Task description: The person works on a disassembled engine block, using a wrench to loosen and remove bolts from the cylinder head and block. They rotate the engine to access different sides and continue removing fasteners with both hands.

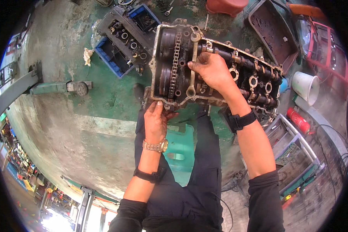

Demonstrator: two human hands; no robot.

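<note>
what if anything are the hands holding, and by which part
The left hand seems to hold the engine head by its near left edge; the right hand is at its pale crosspiece, any grip unclear.

I see white glare at the near left, soft light across the floor, straight lines bowing toward blackness.

A stained green floor is carrying workshop things.
A blue crate and a crumpled pale scrap are lying to the left, a wrench ahead; a dark tray and a white bucket are sitting to the right.
</note>
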